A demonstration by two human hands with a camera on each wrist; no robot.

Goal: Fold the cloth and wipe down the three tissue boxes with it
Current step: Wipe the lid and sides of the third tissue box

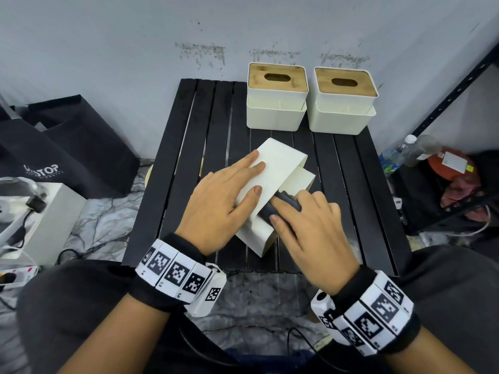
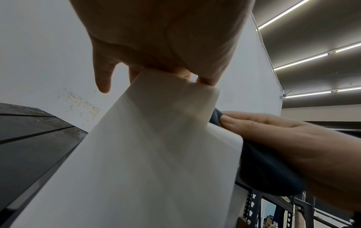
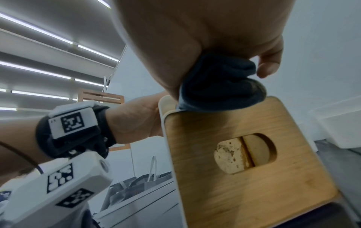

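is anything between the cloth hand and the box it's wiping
Nothing visible. The right hand presses the dark cloth straight onto the tipped tissue box, which the left hand steadies from above.

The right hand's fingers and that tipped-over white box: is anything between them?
Yes: the folded dark cloth is sandwiched between the right hand and the tipped tissue box. It shows in the head view and in the right wrist view.

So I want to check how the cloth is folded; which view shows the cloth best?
The right wrist view: the dark cloth is bunched in thick folds under the right hand, pressed on the tipped tissue box. The head view shows only a strip between the fingers; the left wrist view shows a dark edge behind the box.
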